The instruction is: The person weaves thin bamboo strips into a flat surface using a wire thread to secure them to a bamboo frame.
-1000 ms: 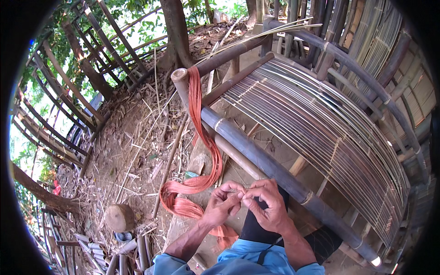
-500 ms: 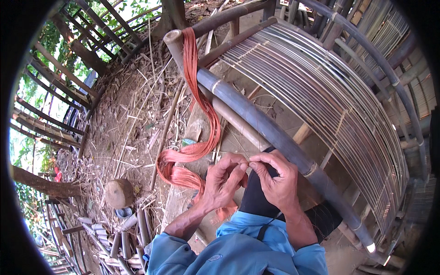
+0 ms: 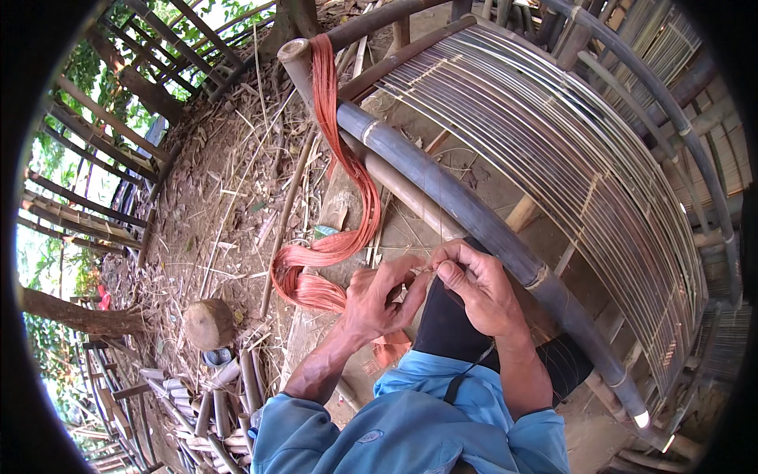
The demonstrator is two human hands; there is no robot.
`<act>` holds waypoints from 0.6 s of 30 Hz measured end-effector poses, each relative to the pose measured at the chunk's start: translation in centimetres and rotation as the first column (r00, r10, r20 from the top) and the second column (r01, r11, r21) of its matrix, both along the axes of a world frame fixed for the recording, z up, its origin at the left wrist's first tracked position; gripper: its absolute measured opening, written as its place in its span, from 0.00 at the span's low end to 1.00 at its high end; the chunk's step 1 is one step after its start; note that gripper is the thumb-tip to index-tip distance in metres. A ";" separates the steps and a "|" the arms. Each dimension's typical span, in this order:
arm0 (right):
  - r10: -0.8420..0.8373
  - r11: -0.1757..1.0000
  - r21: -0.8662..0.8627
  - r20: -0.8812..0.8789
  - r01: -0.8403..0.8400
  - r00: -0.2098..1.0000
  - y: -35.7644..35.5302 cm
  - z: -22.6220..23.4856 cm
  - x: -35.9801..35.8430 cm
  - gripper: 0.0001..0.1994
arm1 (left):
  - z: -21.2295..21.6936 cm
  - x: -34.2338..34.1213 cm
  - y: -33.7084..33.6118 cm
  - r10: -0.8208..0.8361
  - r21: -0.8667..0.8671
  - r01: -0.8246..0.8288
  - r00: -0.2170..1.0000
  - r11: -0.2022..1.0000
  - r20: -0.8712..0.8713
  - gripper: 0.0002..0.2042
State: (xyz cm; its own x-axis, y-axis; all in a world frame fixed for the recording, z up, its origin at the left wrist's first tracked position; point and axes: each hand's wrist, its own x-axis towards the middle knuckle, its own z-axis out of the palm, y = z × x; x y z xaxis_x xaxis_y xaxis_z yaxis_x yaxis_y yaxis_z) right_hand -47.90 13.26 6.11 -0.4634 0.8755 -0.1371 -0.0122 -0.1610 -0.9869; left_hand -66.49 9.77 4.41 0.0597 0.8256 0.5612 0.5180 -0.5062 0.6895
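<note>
My left hand (image 3: 383,296) and my right hand (image 3: 478,288) meet above my dark-clad knee, fingertips almost touching. Both are closed in a pinch on a thin strand, so fine that its ends are hard to follow. Faint strands run from near the fingers up toward the thick dark bamboo pole (image 3: 442,186) to the right. Just left of my hands, an orange-red skein of fibre (image 3: 367,201) hangs over an upright bamboo post (image 3: 296,55). It curls in a loop on the ground side, its lower end partly behind my left wrist.
A slatted bamboo bench (image 3: 545,150) spreads across the right. On the left, dirt ground strewn with dry scraps holds a round wooden stump (image 3: 208,324) and a pile of cut bamboo pieces (image 3: 209,415). Bamboo railings (image 3: 87,217) edge the far left.
My right hand has turned, its thumb now pointing up over the bent fingers. My left hand has opened up slightly between thumb and forefinger. The skein stays hung as before.
</note>
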 end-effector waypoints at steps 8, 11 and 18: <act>-0.088 0.986 0.148 0.037 0.081 0.995 -0.3 -0.5 -0.3 0.10 | -1.0 0.0 0.6 0.033 0.294 -0.004 0.995 0.956 -0.094 0.13; -0.119 0.957 0.280 0.125 0.080 0.985 -0.3 0.2 -0.2 0.09 | -0.8 0.0 0.2 0.043 0.245 -0.012 0.992 0.970 -0.121 0.13; -0.148 0.921 0.384 0.189 0.065 0.971 -0.6 0.2 -0.7 0.08 | -0.5 0.5 -1.3 0.076 -0.252 0.030 0.912 0.967 0.402 0.07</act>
